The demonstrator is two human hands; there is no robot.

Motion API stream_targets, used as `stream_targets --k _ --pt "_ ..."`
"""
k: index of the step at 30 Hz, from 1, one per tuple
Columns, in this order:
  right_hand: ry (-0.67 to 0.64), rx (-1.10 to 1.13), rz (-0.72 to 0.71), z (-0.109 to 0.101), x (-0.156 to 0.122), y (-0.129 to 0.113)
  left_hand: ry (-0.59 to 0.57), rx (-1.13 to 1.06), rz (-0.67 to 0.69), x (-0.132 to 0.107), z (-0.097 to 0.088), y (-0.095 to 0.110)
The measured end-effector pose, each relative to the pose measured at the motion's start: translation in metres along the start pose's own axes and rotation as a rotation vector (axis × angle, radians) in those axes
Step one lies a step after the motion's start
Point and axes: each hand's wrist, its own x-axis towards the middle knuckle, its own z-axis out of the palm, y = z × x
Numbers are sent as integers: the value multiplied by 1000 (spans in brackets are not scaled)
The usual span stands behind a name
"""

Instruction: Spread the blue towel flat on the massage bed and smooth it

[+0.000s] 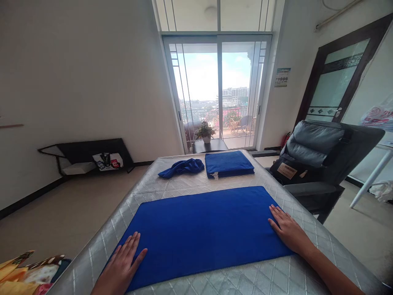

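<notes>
A blue towel (202,229) lies spread flat across the quilted silver-grey table cover. My left hand (123,260) rests on its left end, palm down with fingers stretched out. On the right end lies my right hand (284,225), also flat, its fingers pointing away from me. Beyond the spread towel sits a neat stack of folded blue towels (229,162) with a small white tag at its front corner. Left of that stack is a crumpled blue towel (182,167) in a loose heap.
The quilted cover (245,276) reaches the table's edges. A dark padded armchair (319,151) holding a black bag stands close on the right. Colourful cloths (33,272) are at lower left. A potted plant (206,132) stands past the far edge, before sliding glass doors.
</notes>
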Motion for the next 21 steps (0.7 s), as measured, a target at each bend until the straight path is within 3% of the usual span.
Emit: stream_targets --k 9,21 --pt "12 -2 4 0 0 -1 82 32 68 -2 13 -7" --pt "-7 21 14 -4 -1 -2 130 35 111 -4 14 -10"
